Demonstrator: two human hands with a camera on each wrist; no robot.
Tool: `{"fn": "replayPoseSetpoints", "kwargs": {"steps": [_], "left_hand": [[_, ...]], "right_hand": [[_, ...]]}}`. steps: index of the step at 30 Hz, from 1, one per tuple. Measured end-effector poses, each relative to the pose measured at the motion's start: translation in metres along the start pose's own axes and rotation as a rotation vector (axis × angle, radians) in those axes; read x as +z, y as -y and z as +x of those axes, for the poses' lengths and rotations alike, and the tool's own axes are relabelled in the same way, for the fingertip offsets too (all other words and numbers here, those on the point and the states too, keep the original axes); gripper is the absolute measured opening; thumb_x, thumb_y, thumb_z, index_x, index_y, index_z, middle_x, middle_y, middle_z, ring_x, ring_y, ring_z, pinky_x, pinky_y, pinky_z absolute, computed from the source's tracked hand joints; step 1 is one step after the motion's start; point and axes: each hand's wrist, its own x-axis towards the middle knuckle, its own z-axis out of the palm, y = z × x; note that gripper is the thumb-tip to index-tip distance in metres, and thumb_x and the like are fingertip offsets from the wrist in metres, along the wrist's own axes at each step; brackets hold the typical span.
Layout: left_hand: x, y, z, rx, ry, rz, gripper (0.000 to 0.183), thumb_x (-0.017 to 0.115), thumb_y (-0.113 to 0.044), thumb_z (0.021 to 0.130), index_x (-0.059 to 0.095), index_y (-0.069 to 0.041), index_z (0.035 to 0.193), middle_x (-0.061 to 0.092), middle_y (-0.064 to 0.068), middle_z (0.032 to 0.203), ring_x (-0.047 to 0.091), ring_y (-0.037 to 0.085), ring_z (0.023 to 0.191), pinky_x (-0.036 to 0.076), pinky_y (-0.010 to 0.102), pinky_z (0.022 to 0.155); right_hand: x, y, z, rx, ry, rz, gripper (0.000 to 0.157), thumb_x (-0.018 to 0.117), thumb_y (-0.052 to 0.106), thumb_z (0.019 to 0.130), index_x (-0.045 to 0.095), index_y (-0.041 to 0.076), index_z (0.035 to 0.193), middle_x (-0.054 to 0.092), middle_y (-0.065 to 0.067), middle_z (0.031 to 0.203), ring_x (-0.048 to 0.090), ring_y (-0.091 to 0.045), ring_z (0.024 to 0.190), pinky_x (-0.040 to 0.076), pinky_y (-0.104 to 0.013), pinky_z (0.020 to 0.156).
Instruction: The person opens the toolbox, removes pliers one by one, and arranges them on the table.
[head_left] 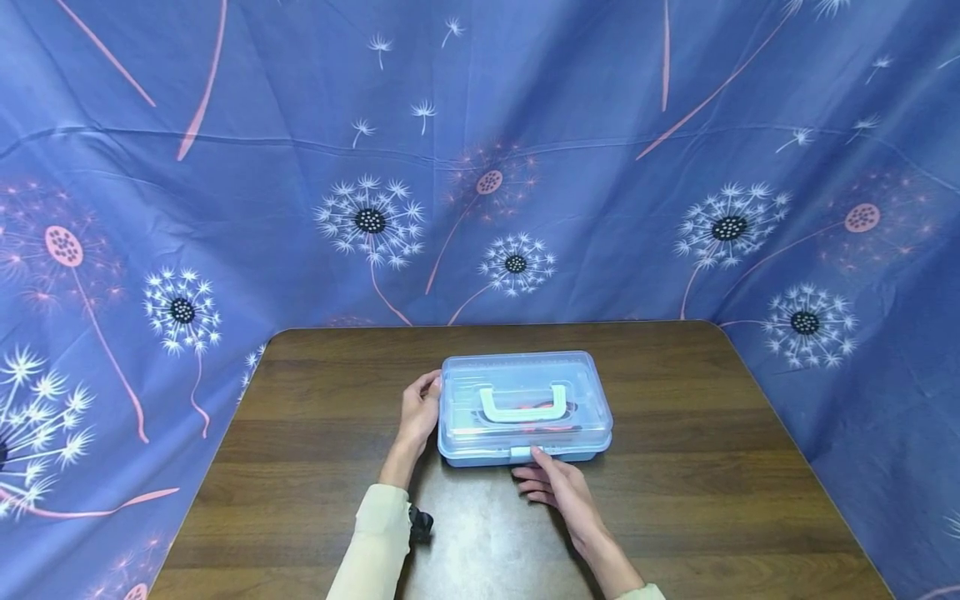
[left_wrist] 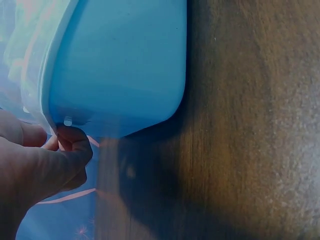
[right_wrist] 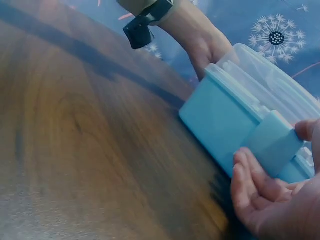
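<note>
Item: plastic latch-front storage box (head_left: 523,400), blue base (left_wrist: 120,60), clear lid (head_left: 517,368) down; sits on the wood-grain table (head_left: 315,417) at your twelve o'clock, between your hands.

Left hand (head_left: 420,408): at the box's nine o'clock end, fingers curled, gripping its rim (left_wrist: 45,95), probably to steady it.

Right hand (head_left: 558,492): at six o'clock, thumb and curled fingers pinching the latch (right_wrist: 274,142), likely there because the fastening faces you.

Handle (head_left: 522,415): white, grip bar toward six.

Orientation: long axis roughly nine to three, right end a touch toward two; latch side points at you.

Contents: red item (head_left: 553,428) behind the lid, too unclear to identify.
</note>
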Motion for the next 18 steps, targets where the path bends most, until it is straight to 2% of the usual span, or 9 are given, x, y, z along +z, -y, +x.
{"fn": "replayPoseSetpoints", "kwargs": {"steps": [3, 8, 18], "left_hand": [[-0.0002, -0.0011, -0.0012, -0.002, 0.000, 0.000, 0.033, 0.049, -0.008, 0.108, 0.062, 0.007, 0.134, 0.066, 0.022, 0.121, 0.059, 0.017, 0.097, 0.048, 0.025, 0.081], [-0.0004, -0.0008, -0.0014, 0.002, 0.005, -0.005, 0.033, 0.049, -0.008, 0.108, 0.061, 0.008, 0.134, 0.066, 0.023, 0.122, 0.059, 0.017, 0.097, 0.048, 0.024, 0.080], [0.0004, 0.0007, -0.0007, 0.006, 0.018, 0.007, 0.035, 0.047, -0.008, 0.109, 0.058, 0.011, 0.136, 0.065, 0.027, 0.126, 0.060, 0.021, 0.102, 0.048, 0.024, 0.081]], "right_hand": [[0.0017, -0.0021, 0.0012, -0.006, -0.005, 0.022, 0.068, 0.061, 0.052, 0.100, 0.064, -0.012, 0.121, 0.076, -0.016, 0.103, 0.069, -0.019, 0.086, 0.056, -0.029, 0.077], [0.0031, -0.0049, 0.0018, -0.001, -0.084, 0.027, 0.063, 0.067, 0.050, 0.097, 0.070, -0.010, 0.114, 0.077, -0.011, 0.095, 0.065, -0.013, 0.077, 0.051, -0.023, 0.069], [0.0061, -0.0050, -0.0010, -0.001, -0.148, 0.029, 0.058, 0.070, 0.048, 0.095, 0.075, -0.008, 0.107, 0.078, -0.012, 0.094, 0.066, -0.011, 0.070, 0.052, -0.022, 0.065]]}}
